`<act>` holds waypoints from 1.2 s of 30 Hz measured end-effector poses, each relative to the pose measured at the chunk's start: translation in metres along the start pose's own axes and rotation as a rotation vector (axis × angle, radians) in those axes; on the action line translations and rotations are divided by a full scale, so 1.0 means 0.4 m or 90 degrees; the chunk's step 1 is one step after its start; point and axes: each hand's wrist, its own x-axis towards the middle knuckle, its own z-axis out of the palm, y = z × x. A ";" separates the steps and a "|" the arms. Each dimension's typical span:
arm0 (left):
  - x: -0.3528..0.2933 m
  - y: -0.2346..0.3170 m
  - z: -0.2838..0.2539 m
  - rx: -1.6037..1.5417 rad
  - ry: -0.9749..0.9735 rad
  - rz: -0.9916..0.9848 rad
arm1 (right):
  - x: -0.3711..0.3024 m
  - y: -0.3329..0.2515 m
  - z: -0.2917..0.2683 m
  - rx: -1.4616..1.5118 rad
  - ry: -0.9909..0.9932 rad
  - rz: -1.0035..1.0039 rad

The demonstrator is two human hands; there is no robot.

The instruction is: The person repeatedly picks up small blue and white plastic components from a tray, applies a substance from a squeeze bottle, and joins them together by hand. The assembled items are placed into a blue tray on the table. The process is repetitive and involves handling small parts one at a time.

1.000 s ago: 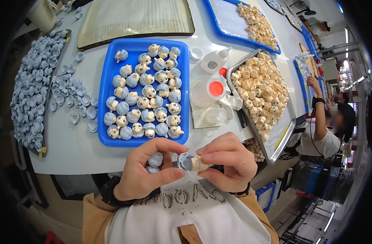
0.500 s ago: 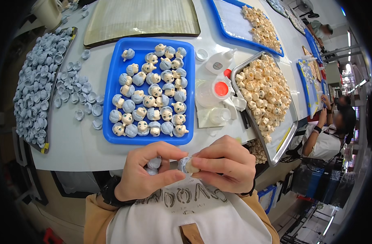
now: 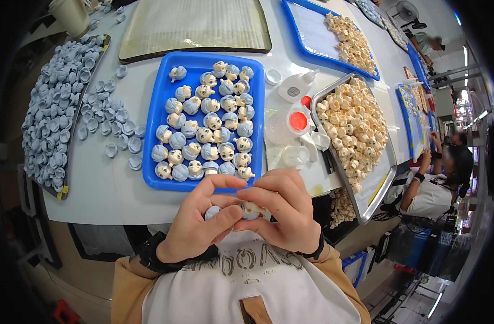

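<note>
Just in front of the table's near edge, both hands meet around a small doll head (image 3: 250, 210) with a cream face part and light blue hair. My right hand (image 3: 290, 213) is closed on it, thumb below and fingers above. The fingertips of my left hand (image 3: 195, 224) reach the head's left side. A second light blue hair piece (image 3: 212, 212) sits in my left palm, under the curled fingers. Beyond my hands lies a blue tray (image 3: 150, 162) holding several doll heads with blue hair, their faces turned various ways.
At left, a tray (image 3: 69, 167) is heaped with blue hair shells (image 3: 55, 119); loose shells (image 3: 109, 116) lie beside it. A metal tray (image 3: 384, 189) of cream face parts (image 3: 355, 129) stands right, beside bottles (image 3: 298, 86) and a red-capped container (image 3: 297, 121). A co-worker (image 3: 435, 183) sits far right.
The doll head has turned between my fingers, and its cream part now faces up more. My right fingers have arched over it, and my left fingers have shifted around it.
</note>
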 end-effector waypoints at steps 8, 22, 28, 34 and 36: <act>0.008 0.006 -0.001 0.026 -0.029 -0.031 | 0.000 0.006 0.000 -0.047 0.022 -0.028; -0.045 0.127 -0.058 0.512 -0.025 0.090 | -0.019 -0.002 0.020 0.202 0.004 -0.056; 0.187 0.341 -0.114 1.066 0.253 0.205 | -0.060 0.025 -0.067 0.126 0.091 0.021; 0.256 0.295 -0.216 1.128 0.207 0.306 | -0.192 0.049 -0.214 -0.154 0.387 0.198; 0.177 0.303 -0.129 0.953 0.208 0.243 | -0.280 0.090 -0.320 -0.329 0.377 0.391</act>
